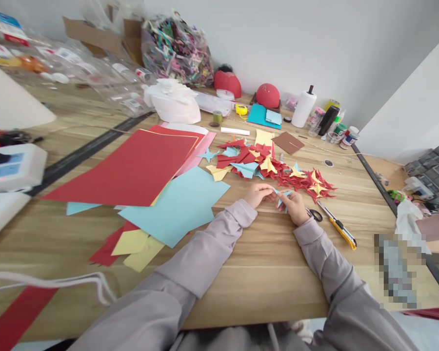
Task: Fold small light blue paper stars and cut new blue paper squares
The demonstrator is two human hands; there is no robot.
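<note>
Red sheet: large (131,165), flat, left of the folded-paper pile (269,165).
Light-blue sheet: angular-edged (179,204), flat, left of the pile and towards the person.
Left hand: bare (259,195), grey-cuffed, on the near side of the pile; fingertips drawn together, apparently pinching the left point of the folded blue paper (283,197).
Step in hand: judged to be shaping or creasing one small paper piece by finger, both hands at it, no tool in use.
Next move: seems to call for the right hand to steady the body of the piece while the left fingertips work the point; light pressure, since a thin point could bend or tear.
Folded blue paper, place: between the two hands, just to the near side of the pile.
Folded blue paper, look: pale blue, small, with narrow points; middle covered by fingers, so whether its folds are complete cannot be told.
Right hand: bare (294,207), near side of the pile; thumb and fingers grasping the paper.
Scissors: black handle loop (316,215) visible, remainder hidden, near side of the pile, beside the right hand.
Utility knife: yellow and black (342,231), unheld, metal end towards the pile's right end.
</note>
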